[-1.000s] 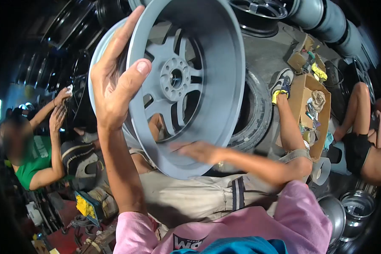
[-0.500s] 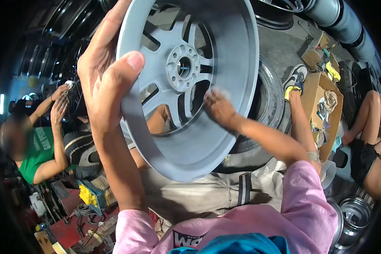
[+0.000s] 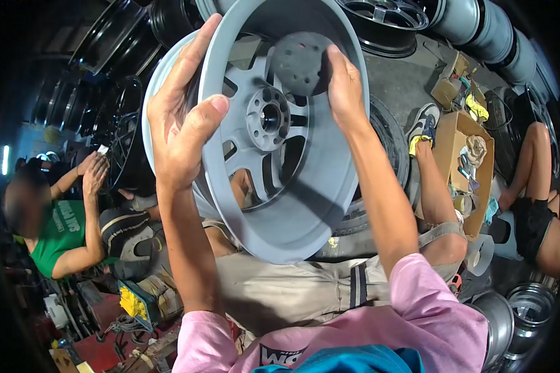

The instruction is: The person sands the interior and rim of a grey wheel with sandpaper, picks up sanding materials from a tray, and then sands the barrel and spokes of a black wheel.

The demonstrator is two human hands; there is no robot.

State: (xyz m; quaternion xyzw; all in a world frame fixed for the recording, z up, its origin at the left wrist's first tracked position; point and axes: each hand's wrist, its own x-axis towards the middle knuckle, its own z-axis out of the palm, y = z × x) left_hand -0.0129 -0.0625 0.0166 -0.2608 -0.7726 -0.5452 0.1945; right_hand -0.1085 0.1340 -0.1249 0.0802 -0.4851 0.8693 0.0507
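A grey alloy car wheel (image 3: pixel 292 236) is tilted up over my lap, its hollow inner side towards me and its spokes at the far end. My left hand (image 3: pixel 183 133) grips the left edge of its rim, the thumb over the lip and the fingers behind the outside. In my right hand (image 3: pixel 347 90) is a round, dark sanding disc (image 3: pixel 297 65) with several holes, pinched at its right side. Disc and hand are at the upper part of the wheel's opening; whether the disc touches the barrel I cannot tell.
A tyre (image 3: pixel 389 149) lies beyond the wheel. To the right stands a cardboard box (image 3: pixel 448 161) of rags and scraps. Dark rims (image 3: pixel 389 28) and stacked grey wheels (image 3: pixel 473 28) line the back. One person in a green shirt (image 3: pixel 62 233) works at left; another person's leg (image 3: pixel 532 161) is at right.
My right hand has moved up from the lower right of the barrel, and the disc now shows clearly. The wheel and my left hand have shifted slightly, turning the wheel's outer side into view.
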